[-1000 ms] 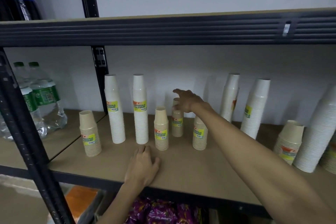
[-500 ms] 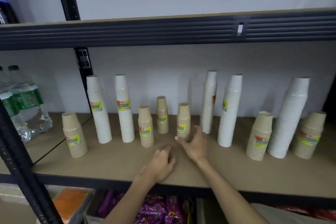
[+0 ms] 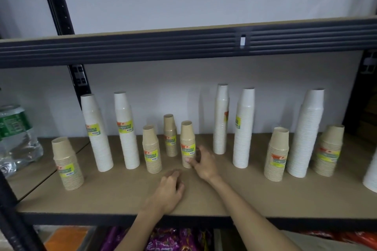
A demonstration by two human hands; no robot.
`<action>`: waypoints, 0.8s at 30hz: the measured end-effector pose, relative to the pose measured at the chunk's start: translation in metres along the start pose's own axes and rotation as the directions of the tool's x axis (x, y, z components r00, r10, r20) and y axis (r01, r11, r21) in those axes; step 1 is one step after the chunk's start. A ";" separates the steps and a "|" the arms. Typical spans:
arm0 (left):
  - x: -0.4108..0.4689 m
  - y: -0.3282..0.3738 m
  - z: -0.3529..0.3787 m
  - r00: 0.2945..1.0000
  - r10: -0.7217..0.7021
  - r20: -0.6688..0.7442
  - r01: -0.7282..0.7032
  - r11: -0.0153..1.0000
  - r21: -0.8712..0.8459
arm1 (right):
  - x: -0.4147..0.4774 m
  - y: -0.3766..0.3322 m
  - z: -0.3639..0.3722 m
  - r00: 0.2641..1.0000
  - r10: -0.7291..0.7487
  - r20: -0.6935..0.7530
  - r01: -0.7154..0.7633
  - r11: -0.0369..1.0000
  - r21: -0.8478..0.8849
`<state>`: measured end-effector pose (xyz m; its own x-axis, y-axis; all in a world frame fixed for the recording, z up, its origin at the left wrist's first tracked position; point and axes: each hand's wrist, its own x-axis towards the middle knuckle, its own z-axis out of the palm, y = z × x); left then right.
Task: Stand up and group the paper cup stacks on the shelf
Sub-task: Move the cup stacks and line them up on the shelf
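All the paper cup stacks stand upright on the brown shelf board (image 3: 234,195). Three short brown stacks cluster at the middle: one in front on the left (image 3: 152,149), one behind (image 3: 170,134), one on the right (image 3: 187,138). My right hand (image 3: 203,162) wraps the base of that right one, thumb on its front. My left hand (image 3: 170,187) rests knuckles-up on the board in front, fingers curled, holding nothing. Tall white stacks rise on the left (image 3: 95,132) (image 3: 126,130) and on the right (image 3: 221,118) (image 3: 244,128) (image 3: 306,132). Other brown stacks are at far left (image 3: 67,163) and right (image 3: 277,153) (image 3: 330,149).
A dark metal shelf beam (image 3: 183,45) runs overhead, with a black upright post (image 3: 79,79) at the back left. Wrapped water bottles (image 3: 14,138) sit on the neighbouring shelf to the left. Purple and orange packets (image 3: 173,240) lie on the shelf below. Another white stack (image 3: 372,173) is cut off at the right edge.
My right hand came forward from the back brown stack and closed on the base of the right brown stack. My left hand slid right and its fingers curled. The view shifted right.
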<state>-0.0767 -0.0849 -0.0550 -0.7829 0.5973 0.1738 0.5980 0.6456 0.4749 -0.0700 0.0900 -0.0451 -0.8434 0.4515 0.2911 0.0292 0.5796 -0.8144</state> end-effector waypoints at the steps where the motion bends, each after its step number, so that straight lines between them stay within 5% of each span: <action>1: -0.001 0.002 -0.001 1.000 0.000 -0.002 0.000 1.000 0.003 | 0.000 -0.001 0.001 1.000 0.010 -0.008 -0.010 1.000 -0.003; 10: -0.007 0.019 -0.008 1.000 -0.004 0.002 0.004 1.000 0.000 | -0.009 -0.025 -0.019 0.995 0.076 0.066 -0.069 0.992 -0.102; 15: -0.005 0.047 -0.001 0.980 0.179 -0.083 -0.172 0.981 0.084 | 0.011 -0.093 -0.095 0.990 -0.143 -0.001 0.140 0.975 -0.174; 19: 0.004 0.064 0.013 0.977 0.211 -0.009 -0.212 0.977 -0.018 | 0.036 -0.145 -0.155 0.922 -0.384 -0.051 0.291 0.773 -0.564; 24: 0.014 0.059 0.023 0.982 0.181 0.059 -0.175 0.980 -0.096 | 0.077 -0.154 -0.200 0.953 -0.292 0.078 0.225 0.514 -0.828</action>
<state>-0.0486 -0.0275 -0.0442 -0.6501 0.7315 0.2059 0.7066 0.4821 0.5180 -0.0315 0.1712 0.2035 -0.8544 0.2086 0.4760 0.2696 0.9609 0.0629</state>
